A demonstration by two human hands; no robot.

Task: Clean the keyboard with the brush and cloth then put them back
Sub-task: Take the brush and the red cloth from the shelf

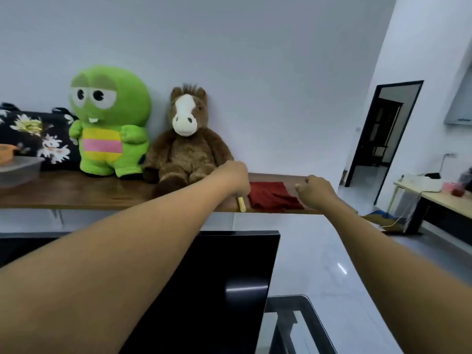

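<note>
**Shelf scene: brush gripped, cloth lying on the wood**

Glossy pale floor [319, 251] and a glass table [293, 315] lie nearest, beside a monitor [229, 277] showing its smooth black back. Beyond it, two bare arms reach to a dark wooden shelf [76, 192]. The left hand [233, 178] is curled round a brush [241, 204]. Its yellow handle pokes out below the fist at the shelf's front edge, and the bristles are hidden. Just beside it a rumpled red cloth [273, 198] lies on the wood. The right hand [316, 191] hovers just right of the cloth, fingers loosely curled, holding nothing. At the far left stands a clear plastic tub [18, 172]; its contents cannot be told. Behind are a floral bag [33, 134], a fuzzy green plush [109, 118] and a brown horse [189, 139] against a plain white wall [255, 60]. A dark-framed doorway [383, 139] opens far right.
</note>
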